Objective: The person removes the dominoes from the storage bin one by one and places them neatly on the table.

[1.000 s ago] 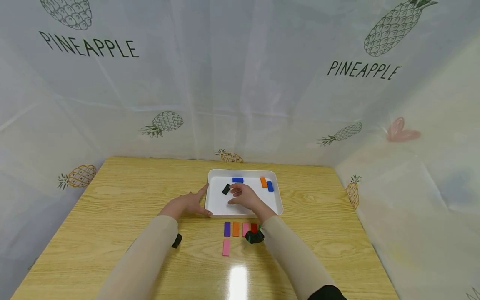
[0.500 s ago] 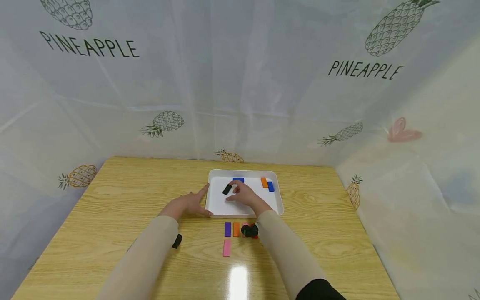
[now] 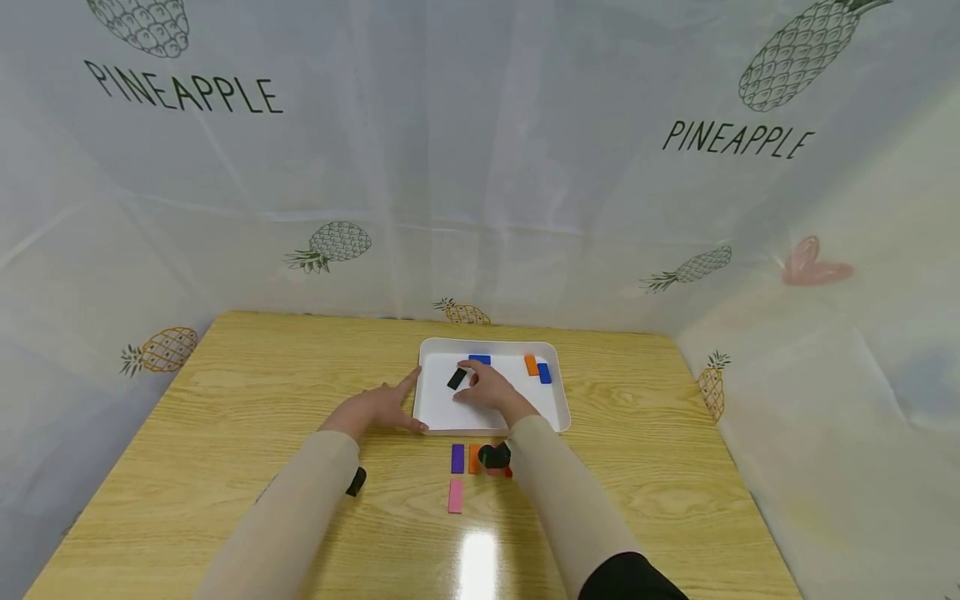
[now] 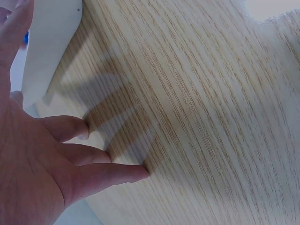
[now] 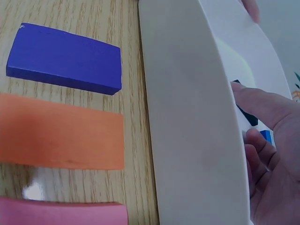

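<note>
A white tray (image 3: pixel 435 417) stands on the wooden table with a black rectangular block (image 3: pixel 457 379) lying tilted in its left half. Over that block reaches my right hand (image 3: pixel 491 390), thumb and forefinger spread apart on either side of it; no pinch shows. In the right wrist view the thumb (image 5: pixel 262 101) partly covers the black block (image 5: pixel 251 116), and the other fingers are curled in. My left hand (image 3: pixel 375 408) touches the tray's left side with thumb and forefinger spread wide. Its remaining fingers (image 4: pixel 112 176) extend over the wood, holding nothing.
Inside the tray lie a blue block (image 3: pixel 480 360), an orange block (image 3: pixel 531 365) and another blue block (image 3: pixel 544 373). In front stand a purple block (image 3: pixel 457 458), an orange one (image 3: pixel 474 459) and a pink one (image 3: pixel 455 496). My right wrist's camera (image 3: pixel 493 456) partly covers pink and red blocks.
My right hand and forearm have shifted slightly left, with thumb and forefinger closer around the black block. The wrist camera now covers more of the front row. My left hand stays put.
</note>
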The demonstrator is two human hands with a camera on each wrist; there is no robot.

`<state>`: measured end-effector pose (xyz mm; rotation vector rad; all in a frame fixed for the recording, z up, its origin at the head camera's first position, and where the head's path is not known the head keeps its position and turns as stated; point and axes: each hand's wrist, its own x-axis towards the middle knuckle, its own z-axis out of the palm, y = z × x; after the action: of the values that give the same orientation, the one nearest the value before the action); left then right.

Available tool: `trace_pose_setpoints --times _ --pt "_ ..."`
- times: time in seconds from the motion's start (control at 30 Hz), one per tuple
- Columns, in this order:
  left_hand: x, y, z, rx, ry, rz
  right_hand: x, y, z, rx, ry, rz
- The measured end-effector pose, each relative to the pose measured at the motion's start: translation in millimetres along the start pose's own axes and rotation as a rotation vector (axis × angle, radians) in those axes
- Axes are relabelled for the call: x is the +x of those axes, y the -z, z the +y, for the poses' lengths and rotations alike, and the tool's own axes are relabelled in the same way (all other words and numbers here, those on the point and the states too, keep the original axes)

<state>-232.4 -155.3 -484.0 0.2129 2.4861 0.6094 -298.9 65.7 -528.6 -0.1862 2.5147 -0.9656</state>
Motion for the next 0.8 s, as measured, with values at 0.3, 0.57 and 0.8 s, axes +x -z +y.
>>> trace_pose_setpoints --times 0.3,0.57,0.8 --pt "-0.3 0.3 0.2 -0.001 -0.005 -0.001 6.1 -2.8 1.8 -0.04 -0.022 0.008" --pt "-1.0 0.9 0.1 0.003 -0.012 0.004 -0.7 -2.1 -2.3 -0.046 -0.005 0.021" --pt "-0.7 0.6 -0.3 0.011 -0.012 0.006 0.8 -4.0 -1.8 -0.112 0.05 0.031"
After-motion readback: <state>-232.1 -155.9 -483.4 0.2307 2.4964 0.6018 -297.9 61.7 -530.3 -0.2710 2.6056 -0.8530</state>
